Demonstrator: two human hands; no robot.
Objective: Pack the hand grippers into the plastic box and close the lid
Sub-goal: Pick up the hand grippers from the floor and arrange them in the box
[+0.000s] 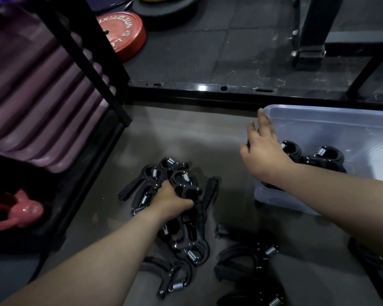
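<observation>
Left hand (174,198) curled tight; right hand (264,151) flat, fingers straight.

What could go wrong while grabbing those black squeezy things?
The left hand grips grippers in a tangled pile, so they might snag together and extras could lift, then drop. The right hand is over the edge of the box; a bump might tip or shove it.

Left hand (174,200) is deep in the pile of hand grippers (209,193) at centre-bottom, fingers curled round one. Right hand (264,152), fingers stretched out, hovers over the left rim of the plastic box (341,129) at right, more lying inside.
</observation>
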